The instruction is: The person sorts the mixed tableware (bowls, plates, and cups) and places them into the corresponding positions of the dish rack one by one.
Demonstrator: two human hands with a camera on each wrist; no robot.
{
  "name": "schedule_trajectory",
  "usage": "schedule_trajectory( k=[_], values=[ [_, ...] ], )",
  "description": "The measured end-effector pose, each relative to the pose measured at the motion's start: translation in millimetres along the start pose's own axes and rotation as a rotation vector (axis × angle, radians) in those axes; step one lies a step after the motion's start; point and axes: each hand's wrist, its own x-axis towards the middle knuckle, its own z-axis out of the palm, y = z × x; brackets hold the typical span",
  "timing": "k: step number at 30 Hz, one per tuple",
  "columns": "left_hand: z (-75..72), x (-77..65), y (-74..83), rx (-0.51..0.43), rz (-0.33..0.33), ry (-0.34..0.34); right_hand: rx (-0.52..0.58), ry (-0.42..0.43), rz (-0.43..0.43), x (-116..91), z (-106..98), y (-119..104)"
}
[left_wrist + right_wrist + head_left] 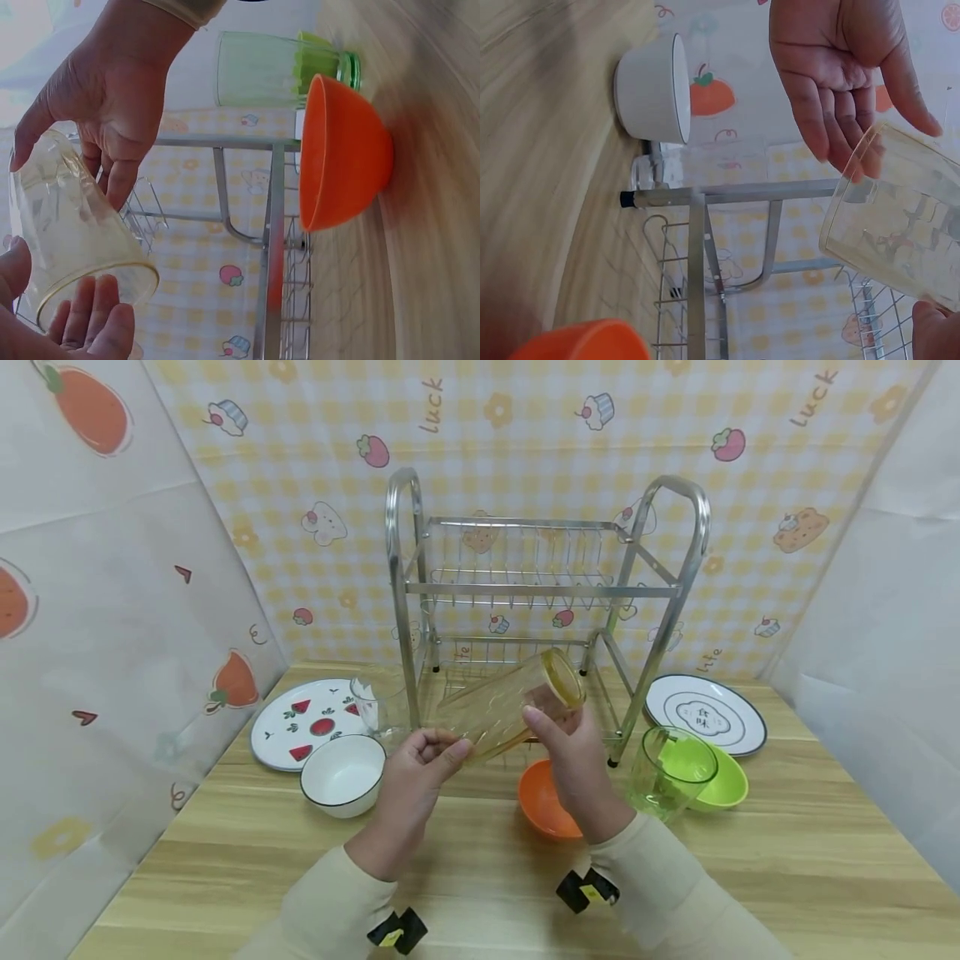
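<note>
Left fingers: thumb and fingertips of left hand point(416, 778) pinch the mouth end of the amber glass point(495, 706).
Right fingers: right hand point(576, 764) grips its thick-based end, thumb uppermost.
Amber glass: held aloft, tilted, base up and to the right; in front of the wire rack point(543, 590).
Below right hand: orange bowl point(538, 808), on table point(480, 860).
Right side: green tumbler point(651, 787), lime bowl point(729, 783), blue-rimmed plate point(738, 724).
Left side: white bowl point(341, 807), clear glass point(388, 710), fruit-patterned plate point(279, 727).

Backdrop point(525, 464): "luck", perhaps "life"; plate point(705, 717): "食味"
</note>
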Motion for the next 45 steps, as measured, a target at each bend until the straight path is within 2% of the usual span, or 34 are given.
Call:
schedule_trajectory(
  k=[3,9,14,18,25,32,40,45],
  values=[
    [-5.8,0.3,4.2,0.107,0.009,0.019,-0.043,0.009,0.004,2,-1,-4],
    [-20.8,4.2,13.0,0.215,0.010,0.025,-0.111,0.003,0.024,4,-6,-9],
    [-32.6,12.6,23.3,0.337,0.029,0.064,-0.170,-0.001,0.041,9,-9,-10],
    [-38.6,22.2,32.7,0.347,0.033,0.091,-0.187,0.003,0.063,14,-9,-8],
    [-46.5,39.9,47.0,0.371,0.086,0.140,-0.234,-0.014,0.118,23,-4,-6],
    [-49.0,53.7,64.2,0.384,0.084,0.111,-0.267,-0.034,0.124,32,6,-4],
    [-46.6,72.6,79.7,0.495,0.093,0.072,-0.341,-0.038,0.168,42,16,1],
    [-43.5,84.7,87.1,0.461,0.083,0.060,-0.371,-0.057,0.140,50,21,3]
  ],
)
